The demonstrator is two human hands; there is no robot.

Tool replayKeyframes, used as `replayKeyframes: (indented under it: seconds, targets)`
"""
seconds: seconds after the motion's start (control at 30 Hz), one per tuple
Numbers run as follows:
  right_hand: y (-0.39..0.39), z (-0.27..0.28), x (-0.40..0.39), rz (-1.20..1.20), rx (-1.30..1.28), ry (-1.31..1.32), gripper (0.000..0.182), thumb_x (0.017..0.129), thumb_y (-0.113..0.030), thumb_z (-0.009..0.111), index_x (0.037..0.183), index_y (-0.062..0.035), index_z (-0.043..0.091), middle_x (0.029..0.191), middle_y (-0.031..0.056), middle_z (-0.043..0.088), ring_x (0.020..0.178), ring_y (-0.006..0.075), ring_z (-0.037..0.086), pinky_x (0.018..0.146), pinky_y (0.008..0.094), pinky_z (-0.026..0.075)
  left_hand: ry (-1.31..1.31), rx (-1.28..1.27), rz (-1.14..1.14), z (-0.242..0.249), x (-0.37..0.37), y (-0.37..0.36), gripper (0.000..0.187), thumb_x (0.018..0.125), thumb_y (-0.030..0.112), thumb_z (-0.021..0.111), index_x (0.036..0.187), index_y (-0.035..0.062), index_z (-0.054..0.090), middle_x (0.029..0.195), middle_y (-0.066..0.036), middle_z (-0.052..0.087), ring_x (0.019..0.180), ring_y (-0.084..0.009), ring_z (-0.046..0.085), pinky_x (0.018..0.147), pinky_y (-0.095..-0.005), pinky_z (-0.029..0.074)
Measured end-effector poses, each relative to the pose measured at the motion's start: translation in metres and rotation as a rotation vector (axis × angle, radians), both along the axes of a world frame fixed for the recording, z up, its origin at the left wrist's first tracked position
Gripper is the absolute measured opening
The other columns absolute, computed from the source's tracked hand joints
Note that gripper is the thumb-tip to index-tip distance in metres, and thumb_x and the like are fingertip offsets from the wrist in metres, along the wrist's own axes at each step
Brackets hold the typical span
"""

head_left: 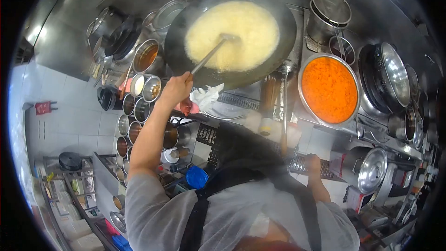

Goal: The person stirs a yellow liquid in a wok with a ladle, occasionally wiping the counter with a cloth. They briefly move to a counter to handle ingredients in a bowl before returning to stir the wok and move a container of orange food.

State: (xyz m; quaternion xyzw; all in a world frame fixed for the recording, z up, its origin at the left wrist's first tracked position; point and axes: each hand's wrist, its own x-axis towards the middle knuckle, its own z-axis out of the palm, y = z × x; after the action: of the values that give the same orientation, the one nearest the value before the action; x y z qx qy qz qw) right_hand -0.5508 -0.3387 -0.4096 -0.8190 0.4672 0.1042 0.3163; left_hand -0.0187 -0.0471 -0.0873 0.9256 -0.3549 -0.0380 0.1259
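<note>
My left hand [176,89] is closed around the handle of a long wok spatula [208,58]. Its metal head dips into pale yellow, steaming food [253,23] in a large dark wok [284,42]. A crumpled white cloth [206,96] lies just right of that hand, at the wok's near edge. Low on the right, my right hand [314,164] hangs beside my body, over the stove's front; its fingers are hidden. Ahead of it stands a wide metal pot filled with bright orange food [330,89].
Left of the wok are a pot of brown liquid [146,56] and several metal containers [134,130]. A mesh strainer [331,5] sits at the back right. Stacked pans [395,74] and a lidded pot [372,170] stand on the right. A long-handled tool [284,111] lies between wok and orange pot.
</note>
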Motion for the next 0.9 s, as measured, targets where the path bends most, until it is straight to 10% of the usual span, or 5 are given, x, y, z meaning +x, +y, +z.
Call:
replayKeyframes:
  seconds: [0.1, 0.2, 0.57, 0.67, 0.9]
  targets:
    - [0.018, 0.041, -0.006, -0.042, -0.114, -0.015, 0.025, 0.083, -0.021, 0.060, 0.092, -0.0011, 0.072, 0.082, 0.0244, 0.069, 0.071, 0.0362, 0.070, 0.070, 0.0450, 0.056, -0.039, -0.012, -0.059, -0.010, 0.029, -0.027, 0.022, 0.088, 0.023, 0.053, 0.101, 0.0053, 0.060, 0.083, -0.029, 0.064, 0.083, -0.0495, 0.062, 0.077, -0.0575, 0.049]
    - [0.020, -0.035, -0.052, -0.319, 0.167, -0.016, 0.025, 0.083, -0.020, 0.059, 0.091, 0.0002, 0.071, 0.079, 0.0247, 0.068, 0.063, 0.0343, 0.069, 0.063, 0.0434, 0.057, -0.085, -0.012, -0.124, -0.010, 0.054, -0.054, 0.024, 0.087, 0.022, 0.055, 0.101, 0.0042, 0.062, 0.084, -0.028, 0.065, 0.085, -0.0473, 0.063, 0.079, -0.0550, 0.051]
    - [0.039, -0.034, -0.052, -0.400, 0.127, -0.030, 0.024, 0.080, -0.021, 0.063, 0.093, -0.0026, 0.073, 0.090, 0.0233, 0.069, 0.086, 0.0405, 0.067, 0.083, 0.0470, 0.053, 0.107, -0.055, 0.068, 0.035, 0.085, -0.123, 0.029, 0.088, 0.027, 0.058, 0.102, 0.0038, 0.068, 0.060, -0.015, 0.059, 0.042, -0.0210, 0.058, 0.047, -0.0367, 0.048]
    - [0.026, -0.025, -0.040, 0.159, -0.143, 0.082, 0.026, 0.080, -0.024, 0.064, 0.095, -0.0035, 0.073, 0.090, 0.0233, 0.069, 0.088, 0.0405, 0.067, 0.084, 0.0474, 0.053, 0.165, -0.112, 0.121, 0.071, 0.061, -0.100, 0.038, 0.085, 0.028, 0.064, 0.117, 0.0066, 0.067, 0.060, -0.009, 0.058, 0.041, -0.0165, 0.054, 0.045, -0.0344, 0.046]
    - [0.015, -0.048, -0.018, 0.085, -0.116, 0.132, 0.024, 0.080, -0.024, 0.063, 0.089, -0.0040, 0.073, 0.092, 0.0237, 0.068, 0.090, 0.0411, 0.066, 0.084, 0.0503, 0.052, -0.083, -0.149, -0.126, 0.135, 0.041, 0.050, 0.043, 0.082, 0.026, 0.069, 0.121, 0.0082, 0.067, 0.070, -0.007, 0.065, 0.052, -0.0114, 0.056, 0.051, -0.0280, 0.045]
